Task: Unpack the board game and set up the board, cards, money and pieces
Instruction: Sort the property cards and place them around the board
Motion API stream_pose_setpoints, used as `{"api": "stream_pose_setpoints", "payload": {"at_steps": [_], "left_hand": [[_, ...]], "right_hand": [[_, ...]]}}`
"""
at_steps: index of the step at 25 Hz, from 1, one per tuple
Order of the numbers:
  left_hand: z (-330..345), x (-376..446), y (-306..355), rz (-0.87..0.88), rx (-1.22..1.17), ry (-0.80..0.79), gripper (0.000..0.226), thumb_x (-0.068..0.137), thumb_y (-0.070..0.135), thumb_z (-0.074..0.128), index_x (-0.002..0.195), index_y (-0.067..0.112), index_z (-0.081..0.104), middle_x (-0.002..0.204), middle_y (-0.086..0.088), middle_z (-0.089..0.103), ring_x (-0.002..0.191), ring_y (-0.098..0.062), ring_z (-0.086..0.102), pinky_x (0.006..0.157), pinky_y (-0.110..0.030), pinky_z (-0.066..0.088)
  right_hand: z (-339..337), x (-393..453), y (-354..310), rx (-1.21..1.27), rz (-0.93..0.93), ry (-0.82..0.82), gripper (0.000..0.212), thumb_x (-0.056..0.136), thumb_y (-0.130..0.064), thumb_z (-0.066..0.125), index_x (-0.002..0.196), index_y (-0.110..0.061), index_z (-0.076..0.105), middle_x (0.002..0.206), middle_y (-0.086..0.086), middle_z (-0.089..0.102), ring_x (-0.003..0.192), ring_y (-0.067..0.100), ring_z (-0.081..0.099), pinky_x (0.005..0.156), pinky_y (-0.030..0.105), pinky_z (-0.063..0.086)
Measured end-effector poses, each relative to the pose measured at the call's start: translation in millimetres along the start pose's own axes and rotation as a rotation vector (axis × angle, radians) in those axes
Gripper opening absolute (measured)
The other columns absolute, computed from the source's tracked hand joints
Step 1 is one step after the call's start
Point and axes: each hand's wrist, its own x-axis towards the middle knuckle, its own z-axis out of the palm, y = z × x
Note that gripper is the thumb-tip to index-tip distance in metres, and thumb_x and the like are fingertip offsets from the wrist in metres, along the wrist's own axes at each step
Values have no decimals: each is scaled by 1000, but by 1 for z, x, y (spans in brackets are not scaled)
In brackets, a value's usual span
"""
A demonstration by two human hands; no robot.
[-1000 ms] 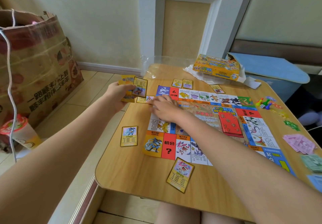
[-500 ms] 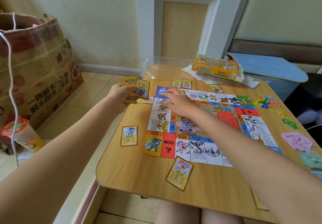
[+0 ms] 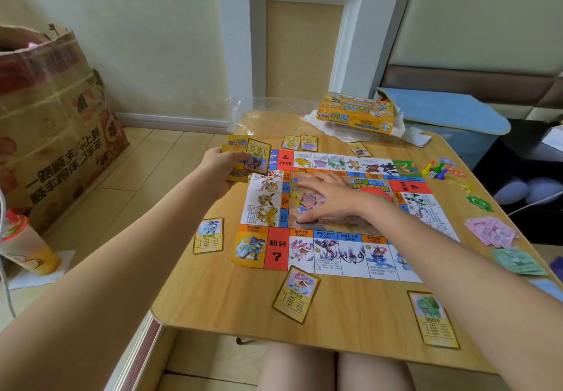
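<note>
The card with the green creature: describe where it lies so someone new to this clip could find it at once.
Start at the wooden table and find the game board spread across its middle. Follow the board's near edge to the table's near right corner; the card with the green creature lies there, face up, off the board. Other loose cards show pink or blue figures; only this one's is green.

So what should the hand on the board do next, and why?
Probably take the next yellow property card from the fan of cards in the left hand and lay it by its matching square. The right hand lies flat and empty on the colourful paper game board, and single cards, like the pink-creature card, already sit beside matching squares on the wooden table.
</note>
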Motion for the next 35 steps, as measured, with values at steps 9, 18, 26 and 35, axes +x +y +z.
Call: {"api": "stream_pose_setpoints", "payload": {"at_steps": [9,18,26,35], "left_hand": [[18,-6,-2,-12,16,-25,22,88,3,57,108,6,47,102,-13,59,75,-18,61,59,-25,50],[25,-8,-4,-25,26,-25,17,88,3,57,103,6,49,96,-12,59,74,-19,60,58,-25,50],[20,-9,-3,-19,12,-15,16,89,3,56,103,7,49,93,-10,58,79,-19,60,59,-24,50],[9,-7,-10,-30,30,3,12,88,3,58,96,8,50,101,-13,59,75,-18,60,66,-26,51]], "right_hand": [[0,-5,9,0,7,4,91,70,-67,62,145,-44,16,158,-3,-5,145,25,-9,115,56,1],[-2,-2,10,-7,8,-7,90,71,-66,63,146,-43,17,158,-3,-4,145,26,-8,115,56,2],[-2,2,7,23,6,-28,89,72,-65,64,145,-43,18,158,-4,-6,145,25,-10,115,57,4],[-5,-52,-36,158,-261,3,33,75,-41,75,89,-15,60,82,-9,54,76,5,50,68,19,42]]}}
